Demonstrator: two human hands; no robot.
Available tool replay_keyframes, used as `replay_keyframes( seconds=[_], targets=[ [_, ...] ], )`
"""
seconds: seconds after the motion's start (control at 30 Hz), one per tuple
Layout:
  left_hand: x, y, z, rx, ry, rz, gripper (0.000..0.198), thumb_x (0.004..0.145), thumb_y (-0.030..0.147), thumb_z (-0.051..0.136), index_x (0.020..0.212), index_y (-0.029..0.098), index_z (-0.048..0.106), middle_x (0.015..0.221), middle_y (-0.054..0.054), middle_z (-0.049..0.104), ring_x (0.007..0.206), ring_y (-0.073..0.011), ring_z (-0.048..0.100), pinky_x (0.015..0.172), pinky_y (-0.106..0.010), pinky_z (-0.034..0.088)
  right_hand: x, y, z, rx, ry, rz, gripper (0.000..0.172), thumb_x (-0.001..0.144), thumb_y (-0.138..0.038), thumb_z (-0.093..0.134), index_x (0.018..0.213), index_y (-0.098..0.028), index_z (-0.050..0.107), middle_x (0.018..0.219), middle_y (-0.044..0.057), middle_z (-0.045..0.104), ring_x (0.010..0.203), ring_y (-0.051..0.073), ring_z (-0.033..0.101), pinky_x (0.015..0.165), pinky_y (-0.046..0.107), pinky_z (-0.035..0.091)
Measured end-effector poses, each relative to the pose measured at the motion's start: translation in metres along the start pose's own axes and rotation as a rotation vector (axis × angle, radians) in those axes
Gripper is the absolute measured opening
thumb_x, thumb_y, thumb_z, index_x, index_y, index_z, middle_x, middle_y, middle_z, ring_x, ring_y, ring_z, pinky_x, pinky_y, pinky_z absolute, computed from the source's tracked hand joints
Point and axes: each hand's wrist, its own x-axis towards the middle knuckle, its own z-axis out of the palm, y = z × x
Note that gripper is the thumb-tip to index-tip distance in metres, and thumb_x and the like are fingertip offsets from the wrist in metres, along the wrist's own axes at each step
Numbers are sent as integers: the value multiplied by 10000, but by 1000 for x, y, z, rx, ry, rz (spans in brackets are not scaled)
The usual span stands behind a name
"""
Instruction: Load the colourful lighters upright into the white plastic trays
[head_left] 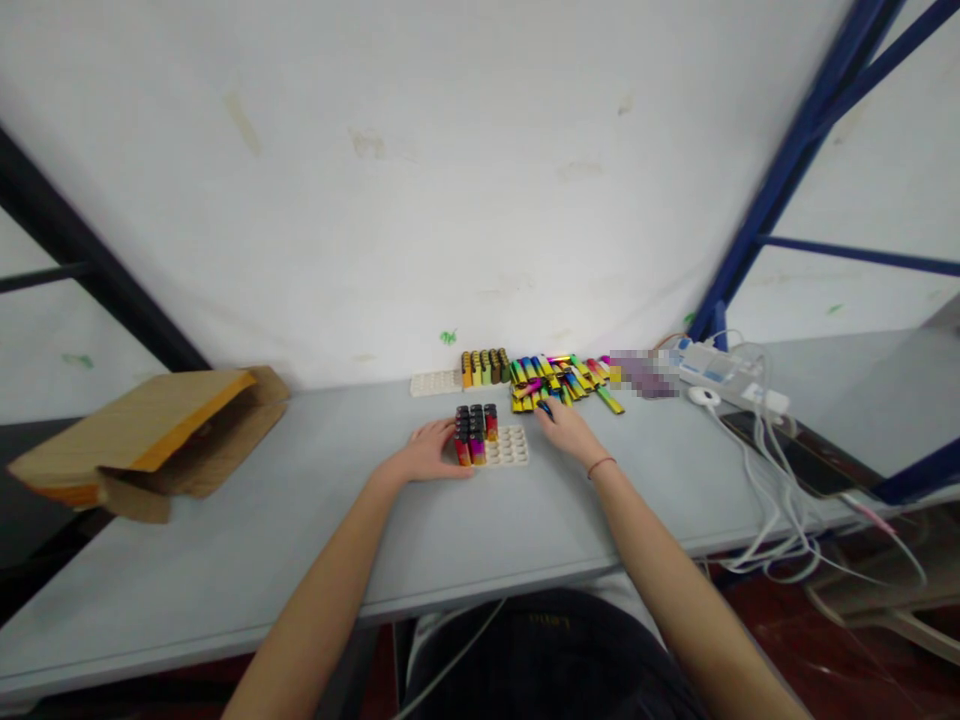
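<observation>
A white tray with round holes (514,446) lies on the grey table, its left part filled with several upright red and purple lighters (471,437) with black tops. My left hand (433,451) rests against the left side of this tray, thumb along its front edge and fingers curved around its corner. Beyond the tray's right side, my right hand (564,428) has its fingers closed at a dark lighter (545,409), beside a loose pile of shiny multicoloured lighters (566,381). The fingertips partly hide that lighter.
Behind are a block of upright yellow and green lighters (485,367) and another white holed tray (435,383). An open cardboard box (150,430) sits at the left. On the right are a power strip (731,376), white cables and a dark phone (795,455). A white wall backs the table.
</observation>
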Motion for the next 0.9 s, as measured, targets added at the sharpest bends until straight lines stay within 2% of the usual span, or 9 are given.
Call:
replay_keyframes(
  seconds=[0.1, 0.2, 0.3, 0.4, 0.47, 0.57, 0.7, 0.8, 0.9],
  targets=[
    [1, 0, 1, -3, 8, -6, 965, 666, 607, 776, 1470, 188, 446, 1555, -157, 419, 1426, -403, 377, 1189, -490, 296, 0, -2, 7, 166, 49, -137, 247, 973, -289, 417, 1125, -165, 568, 1070, 116, 695, 967, 229, 636, 836, 305, 448],
    [0, 0, 1, -8, 15, 3, 958, 671, 604, 772, 1468, 181, 449, 1548, -158, 430, 1420, -403, 387, 1188, -494, 296, -3, -10, 9, 299, 142, -190, 269, 977, -385, 414, 1039, -188, 586, 935, 56, 684, 881, 208, 626, 767, 276, 427],
    [0, 0, 1, -13, 14, 6, 961, 666, 612, 763, 1468, 185, 447, 1549, -165, 428, 1416, -409, 390, 1181, -523, 297, -7, -17, 10, 346, 272, -136, 405, 977, -507, 372, 786, -204, 561, 714, 12, 605, 720, 186, 574, 641, 255, 356],
    [1, -1, 1, -22, 4, 16, 972, 667, 617, 746, 1481, 194, 424, 1559, -173, 411, 1422, -410, 378, 1172, -550, 292, -8, -19, 11, 352, 351, -36, 488, 992, -463, 284, 597, -221, 437, 560, -2, 492, 578, 163, 486, 563, 269, 273],
    [2, -2, 1, -25, 6, 29, 961, 670, 618, 735, 1481, 208, 421, 1557, -166, 415, 1421, -407, 379, 1166, -554, 294, -7, -15, 13, 306, 366, -33, 428, 974, -349, 303, 585, -225, 430, 535, -3, 467, 549, 158, 451, 558, 278, 256],
    [2, -2, 1, -31, 10, 23, 956, 659, 620, 735, 1475, 224, 431, 1556, -156, 420, 1422, -408, 380, 1168, -545, 296, -3, -6, 14, 172, 397, -113, 230, 872, -204, 423, 658, -212, 508, 575, 11, 498, 598, 174, 447, 589, 283, 281],
    [1, -1, 0, -39, 1, 13, 985, 651, 632, 732, 1480, 197, 425, 1563, -172, 404, 1433, -403, 366, 1185, -527, 277, -1, -1, 14, 131, 451, -139, 115, 798, -143, 486, 717, -193, 550, 661, 55, 558, 680, 196, 472, 645, 296, 345],
    [0, 0, -1, -43, 6, 23, 975, 655, 630, 733, 1474, 198, 428, 1558, -170, 413, 1427, -401, 375, 1180, -535, 285, -3, -5, 12, 239, 419, -70, 221, 835, -176, 448, 620, -221, 465, 583, 27, 517, 610, 175, 463, 612, 296, 338],
    [0, 0, -1, -32, 14, 24, 955, 668, 628, 735, 1466, 199, 434, 1552, -163, 423, 1416, -400, 392, 1173, -545, 295, -3, -12, 12, 470, 383, 31, 391, 934, -276, 312, 552, -242, 385, 482, -7, 451, 511, 151, 440, 548, 287, 313]
  ],
)
